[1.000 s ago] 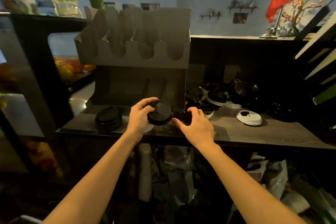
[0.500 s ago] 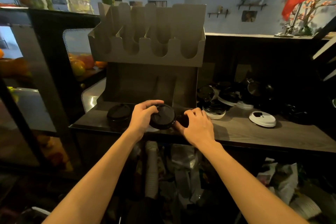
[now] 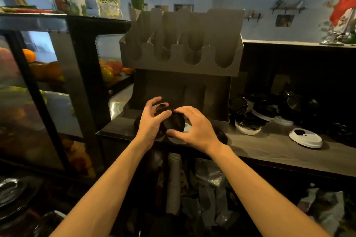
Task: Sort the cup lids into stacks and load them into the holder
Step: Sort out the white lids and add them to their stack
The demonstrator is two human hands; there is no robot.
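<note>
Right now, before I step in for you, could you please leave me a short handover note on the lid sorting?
Left hand: fingers curled round the black lids, held low over the counter in front of the holder.
Right hand: pinches the same lids from the other side.
The holder shows no lids through its front cutouts.
A loose pile of black and white lids lies right of the holder; one white lid lies apart, nearer the edge.
Done: only the few lids in hand gathered.
Left: sort the pile, stack, load the holder.

Glossy plastic lids (image 3: 248,121), matt wood-grain counter (image 3: 269,148)
</note>
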